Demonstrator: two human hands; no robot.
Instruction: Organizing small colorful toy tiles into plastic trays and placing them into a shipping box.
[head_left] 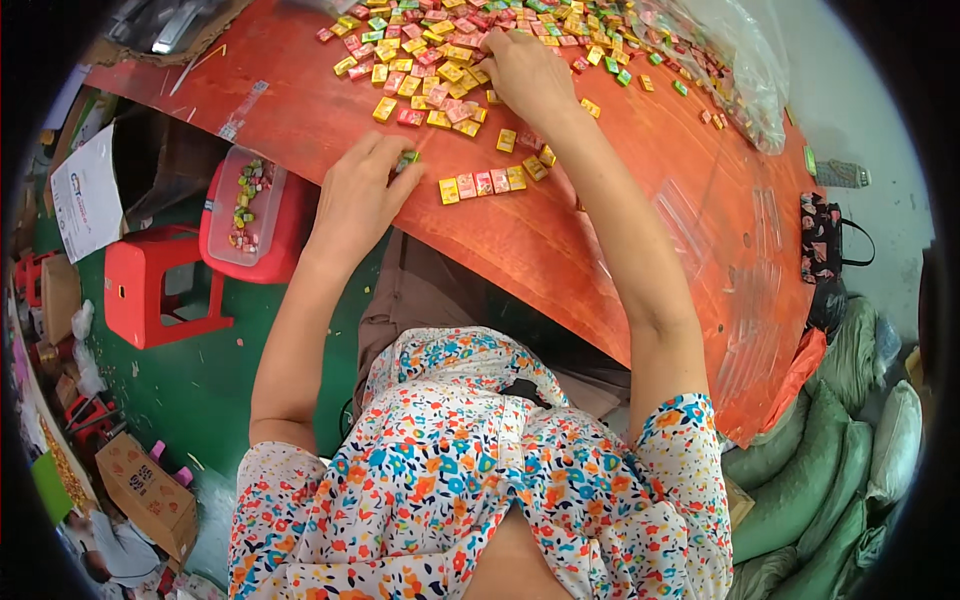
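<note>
My left hand (pixel 362 192) is at the table's near edge, thumb and fingers closed on a small green wrapped sweet (pixel 407 158). Farther off, my right hand (pixel 530 82) reaches into a large heap of small wrapped sweets (pixel 450 70) in yellow, pink, red and green. Its fingers bend down among them, and what lies under the fingertips is hidden. Between my hands and nearer to me, several yellow and pink sweets stand side by side in a short row (pixel 483 185). A few loose yellow sweets (pixel 535 167) lie just right of that row.
The red tabletop (pixel 620 250) bears clear plastic strips (pixel 755 320) on the right and a clear plastic bag (pixel 745 80) at the far right. Left of the table, a clear tub (pixel 243 205) with sweets rests on a red stool (pixel 155 290). Green sacks (pixel 800 480) are piled at the lower right.
</note>
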